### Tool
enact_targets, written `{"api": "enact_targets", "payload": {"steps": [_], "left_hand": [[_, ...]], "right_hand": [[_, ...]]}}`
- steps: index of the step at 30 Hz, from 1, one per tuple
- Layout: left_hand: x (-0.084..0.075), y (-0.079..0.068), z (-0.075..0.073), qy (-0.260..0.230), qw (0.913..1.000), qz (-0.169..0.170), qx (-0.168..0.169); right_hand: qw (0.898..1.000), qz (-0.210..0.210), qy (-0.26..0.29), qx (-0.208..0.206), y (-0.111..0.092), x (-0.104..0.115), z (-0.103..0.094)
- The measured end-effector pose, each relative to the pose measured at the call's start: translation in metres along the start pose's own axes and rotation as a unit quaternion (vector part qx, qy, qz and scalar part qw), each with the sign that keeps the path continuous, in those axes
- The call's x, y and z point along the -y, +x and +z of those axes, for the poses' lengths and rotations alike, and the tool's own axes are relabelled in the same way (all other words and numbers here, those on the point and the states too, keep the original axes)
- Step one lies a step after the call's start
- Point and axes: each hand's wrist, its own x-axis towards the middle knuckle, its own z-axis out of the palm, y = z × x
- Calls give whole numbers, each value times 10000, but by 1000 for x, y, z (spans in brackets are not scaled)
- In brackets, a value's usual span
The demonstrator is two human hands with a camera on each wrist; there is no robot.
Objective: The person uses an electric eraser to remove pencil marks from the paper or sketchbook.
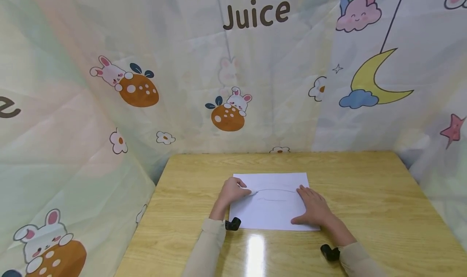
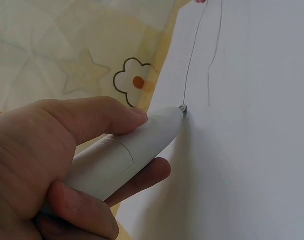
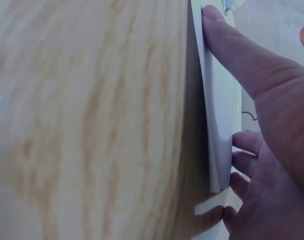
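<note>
A white sheet of paper [image 1: 273, 216] lies on the wooden table and bears two thin dark lines, one long and slightly arched, one shorter below it. My left hand [image 1: 233, 191] grips a white pen-shaped tool [image 2: 111, 160] at the sheet's left part, its index finger along the top. The tool's small tip touches the paper at the left end of the longer line; its exact kind is unclear. With fingers spread, my right hand [image 1: 315, 206] rests on the right side of the sheet. In the right wrist view its thumb [image 3: 232, 35] presses near the paper's edge.
The wooden table [image 1: 175, 236] extends around the sheet, with a bright reflection in front of it. A printed cloth [image 1: 182, 66] hangs behind and at both sides. A small black device [image 1: 330, 252] sits at the right wrist, another [image 1: 233, 223] at the left.
</note>
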Motion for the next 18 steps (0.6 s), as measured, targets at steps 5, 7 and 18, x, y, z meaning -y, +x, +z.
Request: {"api": "enact_targets", "payload": {"steps": [5,7,18], "left_hand": [[0,-1,0,47,9999,-13,-141],[-1,0,1,67,9999,34,-138],[-5,0,-3,111,9998,-110,-117]], "right_hand": [[10000,3,-34,49,-1,-3,-3],[10000,-6,-41,58,0,-3,-3],[10000,34,9,61,2,-4,-1]]}}
